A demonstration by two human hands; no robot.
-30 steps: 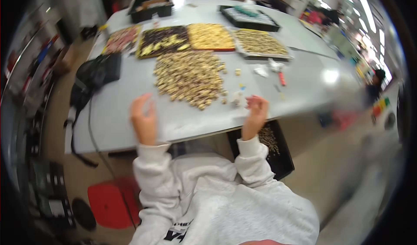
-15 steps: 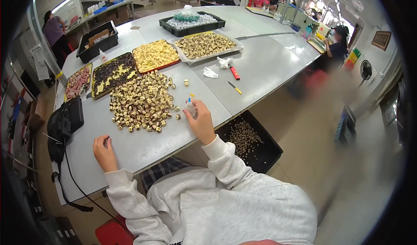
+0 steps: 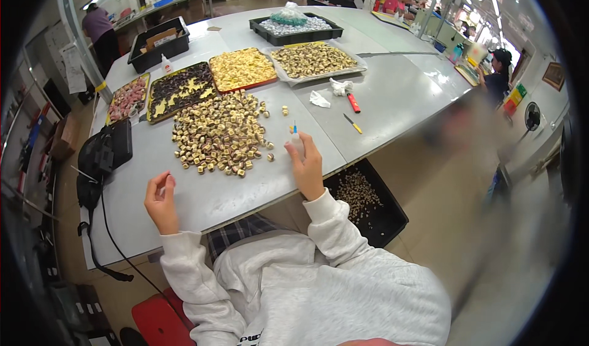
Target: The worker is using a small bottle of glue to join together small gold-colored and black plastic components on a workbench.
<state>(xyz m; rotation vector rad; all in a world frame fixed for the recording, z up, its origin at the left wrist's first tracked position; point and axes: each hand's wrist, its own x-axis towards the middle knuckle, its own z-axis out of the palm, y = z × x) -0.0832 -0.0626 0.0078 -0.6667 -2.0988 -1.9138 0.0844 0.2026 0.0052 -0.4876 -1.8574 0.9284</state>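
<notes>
In my right hand (image 3: 308,165) is a small translucent squeeze bottle (image 3: 297,141) with a blue needle tip pointing up. That hand is closed round it, just right of a big heap of small cream-and-brown striped cubes (image 3: 218,134). Near the table's front edge my left hand (image 3: 161,202) has its thumb and fingertips drawn together. Whether anything sits between those fingertips is too small to tell. Beside the right hand lie a few loose cubes (image 3: 270,157).
Behind the heap stand trays of pink pieces (image 3: 127,99), dark pieces (image 3: 181,88), pale yellow pieces (image 3: 241,69) and striped cubes (image 3: 319,60). A red lighter-like object (image 3: 353,103), crumpled tissue (image 3: 319,99) and a yellow-handled knife (image 3: 353,124) lie right. A black bag (image 3: 92,174) sits left.
The view has shifted, so the table appears farther right. My left hand has risen and its fingertips have come together. My right hand still holds the bottle, now a little nearer me.
</notes>
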